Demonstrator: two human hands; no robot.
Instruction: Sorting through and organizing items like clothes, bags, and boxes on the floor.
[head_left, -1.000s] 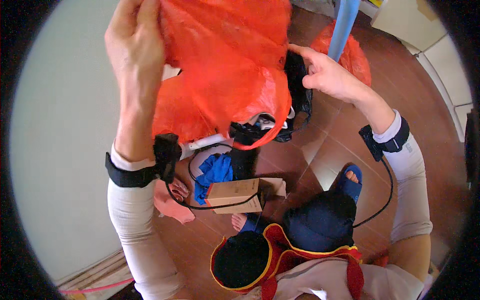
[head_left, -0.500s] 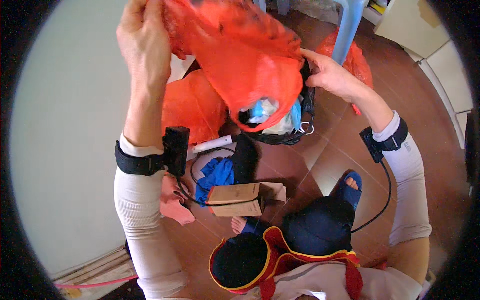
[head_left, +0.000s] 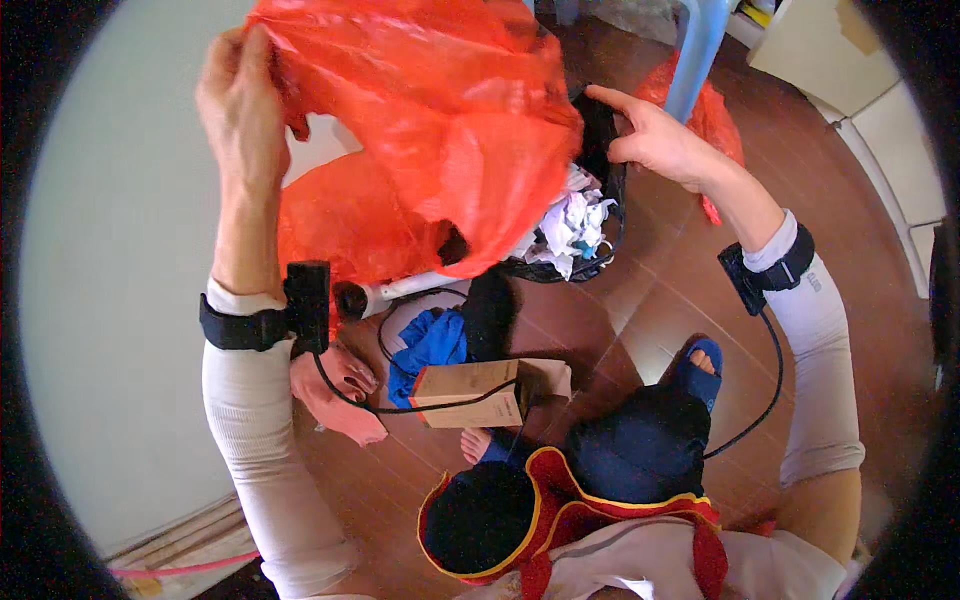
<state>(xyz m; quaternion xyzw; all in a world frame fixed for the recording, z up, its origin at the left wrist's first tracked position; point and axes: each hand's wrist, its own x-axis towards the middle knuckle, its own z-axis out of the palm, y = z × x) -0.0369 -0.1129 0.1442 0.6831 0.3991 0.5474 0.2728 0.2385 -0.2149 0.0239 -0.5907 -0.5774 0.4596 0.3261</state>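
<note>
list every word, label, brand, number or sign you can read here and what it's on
None clearly readable.
Cardboard box: print too small.
Right sleeve: faint marks near the black strap, too blurred.
Red plastic bag in the left hand: no readable text.

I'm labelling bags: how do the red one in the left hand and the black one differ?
The red bag is bright and held up by the left hand; the black bag is dark and at the right hand. The black bag shows crumpled white scraps inside; the red bag shows none. Both look like thin plastic.
</note>
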